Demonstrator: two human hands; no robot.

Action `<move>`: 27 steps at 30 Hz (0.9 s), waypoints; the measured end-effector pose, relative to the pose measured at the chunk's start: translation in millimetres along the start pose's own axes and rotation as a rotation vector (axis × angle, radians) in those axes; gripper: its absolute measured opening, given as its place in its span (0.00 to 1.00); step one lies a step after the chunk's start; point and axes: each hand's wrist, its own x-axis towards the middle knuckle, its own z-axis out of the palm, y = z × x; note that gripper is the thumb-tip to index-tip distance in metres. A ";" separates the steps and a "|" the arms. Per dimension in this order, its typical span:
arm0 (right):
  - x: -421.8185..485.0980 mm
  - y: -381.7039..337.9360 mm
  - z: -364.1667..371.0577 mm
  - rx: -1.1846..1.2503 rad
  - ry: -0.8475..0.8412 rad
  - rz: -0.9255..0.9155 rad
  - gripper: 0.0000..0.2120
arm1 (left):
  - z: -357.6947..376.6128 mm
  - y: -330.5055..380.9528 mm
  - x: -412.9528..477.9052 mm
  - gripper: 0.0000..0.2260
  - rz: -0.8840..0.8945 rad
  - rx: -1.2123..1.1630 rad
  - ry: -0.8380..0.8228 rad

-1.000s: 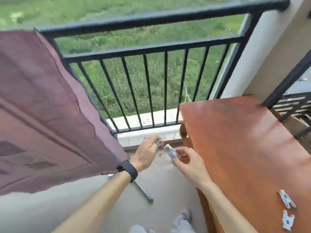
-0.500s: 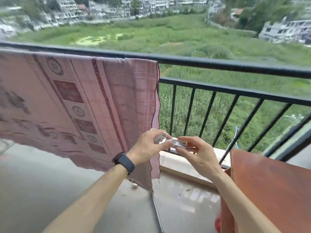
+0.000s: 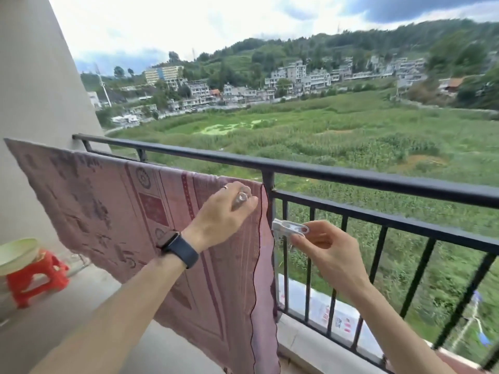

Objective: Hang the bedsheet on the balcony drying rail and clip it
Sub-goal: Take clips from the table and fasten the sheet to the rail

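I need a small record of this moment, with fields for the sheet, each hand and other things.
sheet: pink bedsheet hangs on the black railing
left hand: holds a clear clip at the sheet's top edge
right hand: pinches a white clip beside the sheet's right edge
other: red stool with a pale basin on it, far left

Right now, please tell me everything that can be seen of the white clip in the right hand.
The white clip looks like smooth plastic, a flat peg with a round hole at its handle end. It lies nearly level, jaws pointing left. The right hand pinches the handle end between thumb and fingers. Its tip is beside the right edge of the bedsheet, before the railing; contact there cannot be told. It is apart from the clear clip in the left hand.
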 end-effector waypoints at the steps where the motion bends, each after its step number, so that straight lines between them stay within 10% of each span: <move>1: 7.0 -1.4 -2.0 -0.007 0.001 -0.018 0.11 | -6.0 6.1 8.2 0.05 0.015 0.046 0.055; 10: 47.5 33.4 -1.1 -0.082 0.079 -0.047 0.15 | 14.8 -6.8 80.9 0.18 0.005 0.544 -0.165; 14: 59.6 34.9 -10.4 -0.111 0.069 -0.061 0.15 | 26.5 -9.4 94.9 0.09 0.047 0.649 -0.150; 27: 108.2 19.4 15.1 -0.337 -0.062 -0.115 0.21 | 34.8 2.2 105.9 0.07 0.033 0.554 -0.134</move>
